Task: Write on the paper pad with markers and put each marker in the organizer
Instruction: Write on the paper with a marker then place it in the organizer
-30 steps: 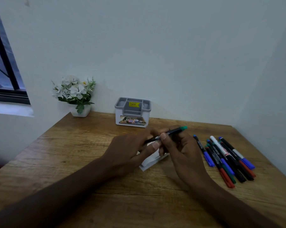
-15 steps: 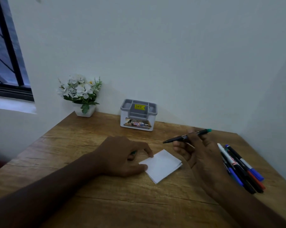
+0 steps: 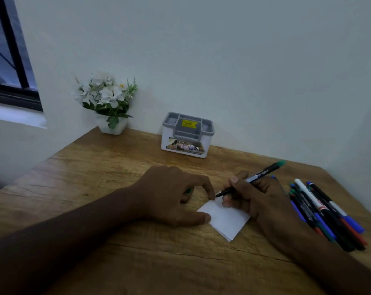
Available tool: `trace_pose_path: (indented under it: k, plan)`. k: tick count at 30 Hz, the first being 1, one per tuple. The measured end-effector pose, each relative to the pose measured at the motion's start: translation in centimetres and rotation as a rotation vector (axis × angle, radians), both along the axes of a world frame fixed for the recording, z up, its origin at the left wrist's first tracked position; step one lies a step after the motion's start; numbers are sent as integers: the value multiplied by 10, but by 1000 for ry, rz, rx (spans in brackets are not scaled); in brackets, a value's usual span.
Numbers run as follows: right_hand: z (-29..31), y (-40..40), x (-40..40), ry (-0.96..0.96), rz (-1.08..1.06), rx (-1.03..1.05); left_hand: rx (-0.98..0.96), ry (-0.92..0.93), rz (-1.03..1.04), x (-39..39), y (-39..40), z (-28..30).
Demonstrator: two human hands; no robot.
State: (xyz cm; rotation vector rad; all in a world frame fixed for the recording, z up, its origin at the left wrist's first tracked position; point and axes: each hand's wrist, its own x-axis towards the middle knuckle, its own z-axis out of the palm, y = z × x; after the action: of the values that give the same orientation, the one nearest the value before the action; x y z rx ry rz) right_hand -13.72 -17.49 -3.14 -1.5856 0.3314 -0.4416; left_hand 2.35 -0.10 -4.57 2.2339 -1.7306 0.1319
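Observation:
A small white paper pad (image 3: pixel 225 220) lies on the wooden table (image 3: pixel 90 167) in front of me. My right hand (image 3: pixel 263 202) grips a black marker with a green end (image 3: pixel 263 172), uncapped, its tip down at the pad's far corner. My left hand (image 3: pixel 169 196) rests beside the pad, thumb and forefinger touching its left edges; a bit of the green cap (image 3: pixel 188 190) shows inside its curled fingers. The grey and white organizer (image 3: pixel 187 135) stands at the back against the wall, nothing sticking out of it.
Several more capped markers (image 3: pixel 321 213) in blue, red, green and black lie in a pile at the right, close to my right wrist. A white pot of flowers (image 3: pixel 110 103) stands at the back left corner. A window (image 3: pixel 7 60) is at far left.
My hands pulled the green cap off the marker and parted. The left hand settled by the pad with the cap; the right hand brought the marker's tip down onto the pad.

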Motion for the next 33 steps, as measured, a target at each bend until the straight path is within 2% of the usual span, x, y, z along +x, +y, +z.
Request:
trace_pose_path:
  k: [3, 7, 13, 19, 25, 33]
  plan:
    - [1, -2, -5, 11, 62, -43, 11, 18, -37, 5, 1, -1]
    - [0, -4, -5, 85, 62, -257, 12, 78, -81, 12, 2, -1]
    - [-3, -10, 2, 71, 146, -110, 9, 96, -128, 20, 4, -3]
    - [-3, -8, 1, 67, 151, -90, 42, 115, -150, 20, 4, 0]
    - [1, -4, -4, 11, 27, -254, 12, 148, -162, 21, 5, -1]
    - [2, 3, -7, 140, 40, -419, 9, 187, -136, 21, 4, -2]
